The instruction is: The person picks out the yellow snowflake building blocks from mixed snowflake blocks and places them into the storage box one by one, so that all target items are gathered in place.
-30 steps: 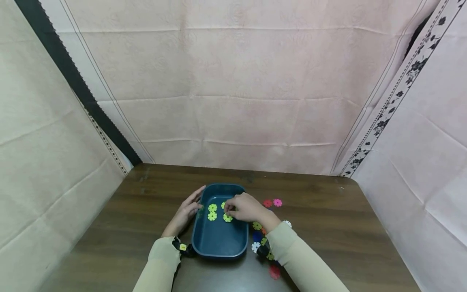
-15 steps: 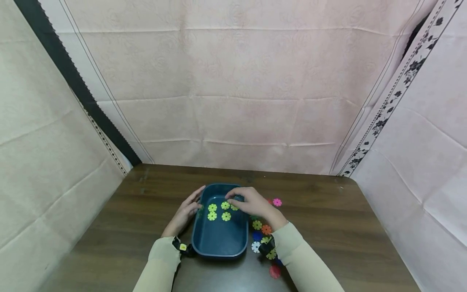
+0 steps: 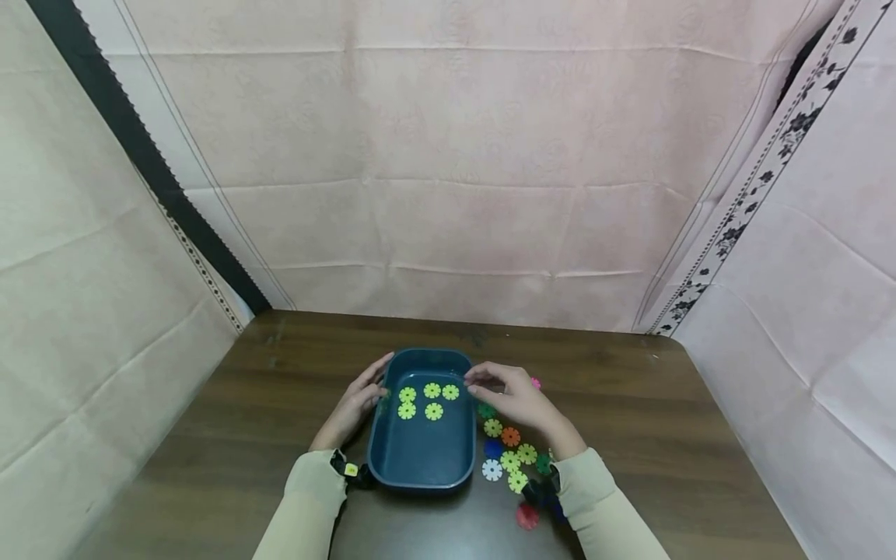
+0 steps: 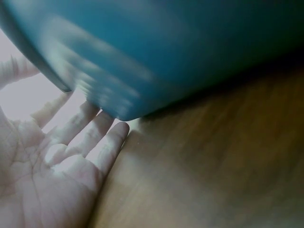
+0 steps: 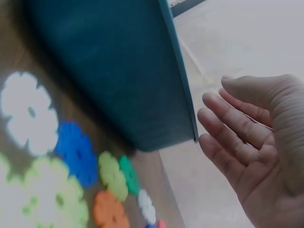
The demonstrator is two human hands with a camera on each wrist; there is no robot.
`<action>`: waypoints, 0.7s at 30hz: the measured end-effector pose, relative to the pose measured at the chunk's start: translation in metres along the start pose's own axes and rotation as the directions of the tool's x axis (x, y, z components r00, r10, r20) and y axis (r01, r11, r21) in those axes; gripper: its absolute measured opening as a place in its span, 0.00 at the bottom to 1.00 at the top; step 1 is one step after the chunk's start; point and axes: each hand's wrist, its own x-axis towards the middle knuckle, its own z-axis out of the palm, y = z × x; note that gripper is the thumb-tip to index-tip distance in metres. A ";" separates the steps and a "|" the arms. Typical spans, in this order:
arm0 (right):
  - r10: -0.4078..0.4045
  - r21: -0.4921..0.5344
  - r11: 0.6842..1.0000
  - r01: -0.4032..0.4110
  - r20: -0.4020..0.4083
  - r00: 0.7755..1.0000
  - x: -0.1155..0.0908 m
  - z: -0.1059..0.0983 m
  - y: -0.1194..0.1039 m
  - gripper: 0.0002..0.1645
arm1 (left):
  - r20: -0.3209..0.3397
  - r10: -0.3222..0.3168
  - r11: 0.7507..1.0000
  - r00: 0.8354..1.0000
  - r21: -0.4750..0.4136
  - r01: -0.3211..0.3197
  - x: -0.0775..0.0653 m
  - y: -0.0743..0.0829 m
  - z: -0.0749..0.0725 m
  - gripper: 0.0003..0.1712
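Lying nearest on the brown wood-grain bench (image 3: 231, 467), a red round piece (image 3: 527, 517) sits right of centre, with a loose cluster of flat flower-shaped pieces just beyond: a white one (image 3: 492, 470), a blue one (image 3: 493, 449), an orange one (image 3: 510, 436) and several yellow-green ones (image 3: 510, 462). Left of these stands a dark blue-green, rounded rectangular tray (image 3: 421, 467). The left hand's (image 3: 353, 408) grip is released, its extended fingers touching the tray's left outer wall. Five yellow-green flower pieces (image 3: 433, 411) lie flat on the tray floor, two in a column at left, three grouped at right. The right hand's (image 3: 516, 398) grip is also released, thumb and fingers apart, just beside the right rim. Farther right, a pink flower piece (image 3: 535, 383) peeks past that hand; a pale creased cloth (image 3: 455, 194) hangs beyond the far edge.
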 end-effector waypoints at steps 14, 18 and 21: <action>0.036 -0.142 0.989 -0.039 -0.024 0.999 -0.035 -0.010 0.026 0.14 | -0.010 -0.026 1.000 1.000 0.004 0.026 0.000 -0.001 0.000 0.36; 0.065 -0.158 0.985 -0.068 -0.022 0.998 -0.043 -0.011 0.035 0.12 | -0.010 -0.027 1.000 1.000 0.006 0.027 0.001 -0.001 0.000 0.36; 0.090 -0.161 0.983 -0.092 -0.018 0.996 -0.049 -0.010 0.042 0.09 | -0.008 -0.027 1.000 1.000 0.006 0.027 0.001 0.000 0.000 0.36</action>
